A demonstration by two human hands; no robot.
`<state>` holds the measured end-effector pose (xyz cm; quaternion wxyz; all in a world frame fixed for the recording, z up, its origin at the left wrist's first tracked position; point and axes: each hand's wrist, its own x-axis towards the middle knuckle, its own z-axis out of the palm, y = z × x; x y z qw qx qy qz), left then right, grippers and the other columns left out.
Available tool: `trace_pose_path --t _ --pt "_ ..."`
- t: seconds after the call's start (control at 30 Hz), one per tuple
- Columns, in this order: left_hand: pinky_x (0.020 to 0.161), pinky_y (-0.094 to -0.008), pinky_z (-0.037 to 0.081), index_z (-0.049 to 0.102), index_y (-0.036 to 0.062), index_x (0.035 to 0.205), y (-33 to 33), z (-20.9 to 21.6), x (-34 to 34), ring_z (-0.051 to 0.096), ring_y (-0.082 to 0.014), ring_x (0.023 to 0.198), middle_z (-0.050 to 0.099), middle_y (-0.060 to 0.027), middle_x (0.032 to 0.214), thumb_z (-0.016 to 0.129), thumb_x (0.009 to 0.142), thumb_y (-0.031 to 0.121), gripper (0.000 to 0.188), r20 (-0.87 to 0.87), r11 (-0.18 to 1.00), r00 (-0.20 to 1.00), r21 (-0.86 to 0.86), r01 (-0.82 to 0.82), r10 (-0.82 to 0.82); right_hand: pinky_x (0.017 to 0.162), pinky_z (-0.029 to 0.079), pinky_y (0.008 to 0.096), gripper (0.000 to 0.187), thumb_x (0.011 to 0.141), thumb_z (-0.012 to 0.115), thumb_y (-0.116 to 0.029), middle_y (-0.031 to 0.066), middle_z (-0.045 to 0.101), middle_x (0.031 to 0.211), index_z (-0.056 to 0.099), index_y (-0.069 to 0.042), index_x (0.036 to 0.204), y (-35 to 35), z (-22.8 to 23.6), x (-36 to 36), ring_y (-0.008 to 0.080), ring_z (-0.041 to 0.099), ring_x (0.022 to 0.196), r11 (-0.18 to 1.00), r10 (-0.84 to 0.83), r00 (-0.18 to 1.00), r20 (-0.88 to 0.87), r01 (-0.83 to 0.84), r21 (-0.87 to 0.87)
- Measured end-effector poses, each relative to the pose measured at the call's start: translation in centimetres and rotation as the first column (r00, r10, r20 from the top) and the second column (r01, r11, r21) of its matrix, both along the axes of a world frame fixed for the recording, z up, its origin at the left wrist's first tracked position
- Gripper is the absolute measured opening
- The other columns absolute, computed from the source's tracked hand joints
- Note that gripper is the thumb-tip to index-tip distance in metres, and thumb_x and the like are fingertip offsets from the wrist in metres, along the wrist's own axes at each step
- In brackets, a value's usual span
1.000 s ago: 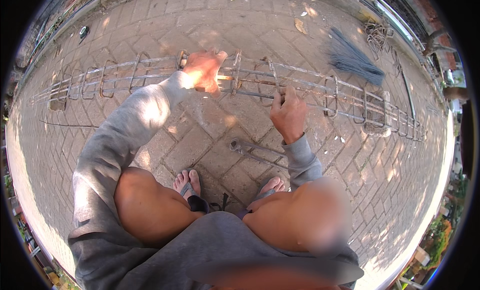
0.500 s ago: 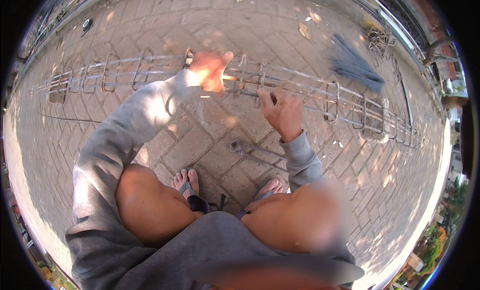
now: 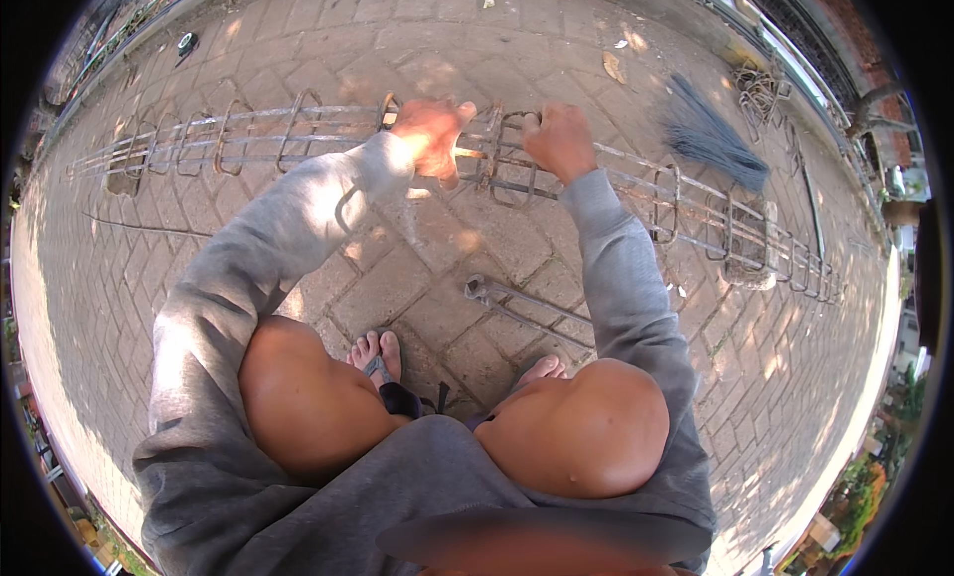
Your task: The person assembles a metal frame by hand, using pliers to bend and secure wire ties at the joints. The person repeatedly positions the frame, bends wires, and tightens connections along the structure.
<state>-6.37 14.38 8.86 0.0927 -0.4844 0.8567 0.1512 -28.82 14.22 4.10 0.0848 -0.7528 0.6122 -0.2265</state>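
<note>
A long rebar cage (image 3: pixel 348 137) of thin bars and square stirrups lies crosswise before me. My left hand (image 3: pixel 432 139) is closed over its bars near the middle, thumb on the near side; the fingertips are partly hidden. Just right of it, my right hand (image 3: pixel 562 144) has its fingers curled at the far upper corner of a stirrup (image 3: pixel 509 193). What lies inside that fist is hidden. Between my feet and the cage rests a two-handled metal tool (image 3: pixel 477 288), resembling pincers.
Blocks prop up the cage at left (image 3: pixel 123 176) and right (image 3: pixel 752 268). Beyond it on the right lie a bundle of blue-grey tie wire (image 3: pixel 711 134) and a tangled rusty coil (image 3: pixel 760 94). A small round dark object (image 3: pixel 187 44) sits far left on the brick paving (image 3: pixel 388 288).
My right hand has moved away from me, from the near side of the cage to its far side, and the stirrup there has turned or shifted. My left hand keeps its place on the cage.
</note>
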Motion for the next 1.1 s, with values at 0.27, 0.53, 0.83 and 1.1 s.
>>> trace_pose_path --t 0.27,0.53,0.83,1.1 --pt "0.098 -0.0486 0.054 0.053 0.0003 0.135 -0.2 -0.4 0.1 0.063 -0.0425 0.118 0.062 -0.0241 0.124 0.097 0.055 0.032 0.097 0.001 1.0 1.0 -0.007 0.014 -0.014 0.071 0.055 0.0552 0.031 0.088 0.066 -0.024 0.03 0.066 0.073 0.064 0.005 0.076 2.3 1.4 0.6 0.0477 0.068 0.074 0.976 -0.182 0.967 0.18 0.201 -0.09" --pt "0.096 -0.0493 0.055 0.054 0.0 0.131 -0.5 0.1 -0.2 0.065 -0.042 0.116 0.064 -0.0244 0.124 0.098 0.057 0.031 0.091 0.054 0.998 0.999 0.058 0.006 -0.009 0.075 0.057 0.0526 0.04 0.084 0.067 -0.034 0.0294 0.071 0.082 0.073 0.006 0.083 -0.1 0.3 -4.4 0.0468 0.071 0.076 0.978 -0.189 0.981 -0.037 0.191 0.084" --pt "0.096 -0.0494 0.055 0.049 0.0 0.136 -0.1 -0.2 0.2 0.064 -0.043 0.118 0.062 -0.0259 0.123 0.097 0.058 0.033 0.098 0.038 0.999 0.998 0.03 0.041 -0.042 0.078 0.057 0.0485 0.046 0.076 0.081 -0.042 0.0286 0.072 0.084 0.076 0.003 0.082 0.5 0.8 -8.1 0.0415 0.073 0.086 0.945 -0.214 0.957 -0.198 0.254 0.207" --pt "0.1 -0.0501 0.053 0.04 0.0025 0.151 0.2 -0.6 0.3 0.061 -0.0434 0.123 0.056 -0.0249 0.134 0.099 0.053 0.031 0.118 0.008 1.0 1.0 0.031 0.004 -0.004 0.078 0.057 0.0464 0.039 0.075 0.085 -0.038 0.0244 0.074 0.083 0.081 -0.001 0.088 -0.8 1.1 -11.8 0.0384 0.074 0.083 0.951 -0.113 0.989 -0.096 0.135 0.279"
